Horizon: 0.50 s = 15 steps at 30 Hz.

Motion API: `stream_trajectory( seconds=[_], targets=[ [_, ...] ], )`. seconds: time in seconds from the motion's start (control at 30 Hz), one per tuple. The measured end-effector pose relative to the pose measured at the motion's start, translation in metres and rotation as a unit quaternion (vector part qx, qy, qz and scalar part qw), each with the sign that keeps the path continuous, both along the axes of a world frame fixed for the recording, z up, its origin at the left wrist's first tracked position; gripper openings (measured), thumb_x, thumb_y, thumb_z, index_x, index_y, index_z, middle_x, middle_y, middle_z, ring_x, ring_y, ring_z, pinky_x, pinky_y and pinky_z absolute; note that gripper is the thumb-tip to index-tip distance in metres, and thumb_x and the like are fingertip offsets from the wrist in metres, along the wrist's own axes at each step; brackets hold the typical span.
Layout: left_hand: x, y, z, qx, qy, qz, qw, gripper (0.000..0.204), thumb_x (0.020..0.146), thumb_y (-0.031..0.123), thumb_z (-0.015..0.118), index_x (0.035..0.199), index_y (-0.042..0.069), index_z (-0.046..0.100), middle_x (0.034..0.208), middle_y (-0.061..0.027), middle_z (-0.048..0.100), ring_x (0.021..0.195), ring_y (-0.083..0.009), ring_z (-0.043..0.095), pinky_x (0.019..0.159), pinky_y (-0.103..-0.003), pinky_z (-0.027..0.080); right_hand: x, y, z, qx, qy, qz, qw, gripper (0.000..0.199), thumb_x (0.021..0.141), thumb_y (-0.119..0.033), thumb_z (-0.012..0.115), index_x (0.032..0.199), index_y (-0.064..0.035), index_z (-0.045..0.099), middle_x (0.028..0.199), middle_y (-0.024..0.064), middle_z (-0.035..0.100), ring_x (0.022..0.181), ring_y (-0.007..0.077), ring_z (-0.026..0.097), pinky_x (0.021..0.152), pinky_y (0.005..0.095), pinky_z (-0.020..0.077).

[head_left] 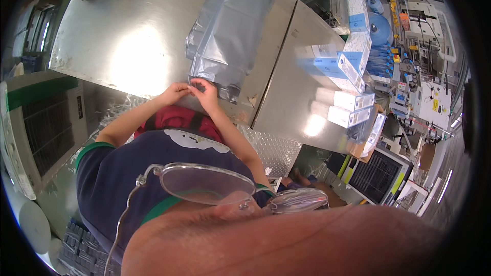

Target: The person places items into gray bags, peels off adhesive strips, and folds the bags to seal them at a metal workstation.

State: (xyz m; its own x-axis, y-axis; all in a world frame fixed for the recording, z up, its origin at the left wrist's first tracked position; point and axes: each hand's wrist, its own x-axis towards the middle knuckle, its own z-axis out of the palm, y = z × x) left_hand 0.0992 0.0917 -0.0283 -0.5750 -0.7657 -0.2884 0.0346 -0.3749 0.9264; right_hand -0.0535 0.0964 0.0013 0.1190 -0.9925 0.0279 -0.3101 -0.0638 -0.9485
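Observation:
A long grey foil bag (230,30) lies flat on the steel table (128,30), its near end at the table's front edge. My left hand (175,92) and my right hand (207,93) meet at that near end, fingers pinched on the bag's edge. My forearms reach up to it from my dark blue shirt with green sleeve trim. Something red sits at my waist just below the hands. My glasses and face fill the lower part of the view.
A second steel table (296,87) adjoins on the right, carrying several white and blue boxes (348,66). Machinery and blue containers (404,25) stand at the far right. A dark crate (376,174) sits below the right table. Diamond-plate flooring (276,151) is underfoot.

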Motion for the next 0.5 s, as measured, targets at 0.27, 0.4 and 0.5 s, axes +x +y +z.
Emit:
stream_trajectory(
  seconds=[0.27, 0.4, 0.5],
  targets=[
    [0.020, 0.009, -0.008, -0.006, -0.175, -0.040, 0.984, 0.014, 0.077, 0.011, 0.048, 0.079, -0.001, 0.056, 0.070, -0.0047, 0.055, 0.071, -0.0136, 0.052, 0.069, -0.025, 0.040, -0.068, 0.042, 0.003, 0.090, -0.109, -0.230, 0.963, 0.017, 0.075, -0.016, 0.054, 0.078, 0.0009, 0.052, 0.074, 0.0085, 0.056, 0.068, 0.0110, 0.050, 0.061, 0.0246, 0.0388],
    [0.031, -0.007, 0.024, -0.372, -0.436, -0.020, 0.819, 0.031, 0.068, 0.009, 0.052, 0.098, 0.006, 0.048, 0.095, -0.0095, 0.047, 0.089, -0.0205, 0.047, 0.076, -0.033, 0.037, -0.167, 0.223, -0.039, 0.294, 0.538, 0.379, 0.693, 0.027, 0.074, -0.007, 0.041, 0.100, -0.0095, 0.049, 0.094, 0.0132, 0.053, 0.086, 0.0301, 0.051, 0.072, 0.0384, 0.0416],
    [0.031, -0.037, 0.053, -0.557, -0.528, -0.103, 0.632, 0.058, 0.063, 0.008, 0.051, 0.117, 0.011, 0.032, 0.125, -0.0066, 0.028, 0.112, -0.0194, 0.032, 0.090, -0.041, 0.028, -0.204, 0.215, -0.036, 0.253, 0.535, 0.297, 0.750, 0.039, 0.072, -0.007, 0.042, 0.110, -0.0122, 0.040, 0.091, 0.0133, 0.052, 0.082, 0.0292, 0.051, 0.069, 0.0380, 0.0419]
  ],
)
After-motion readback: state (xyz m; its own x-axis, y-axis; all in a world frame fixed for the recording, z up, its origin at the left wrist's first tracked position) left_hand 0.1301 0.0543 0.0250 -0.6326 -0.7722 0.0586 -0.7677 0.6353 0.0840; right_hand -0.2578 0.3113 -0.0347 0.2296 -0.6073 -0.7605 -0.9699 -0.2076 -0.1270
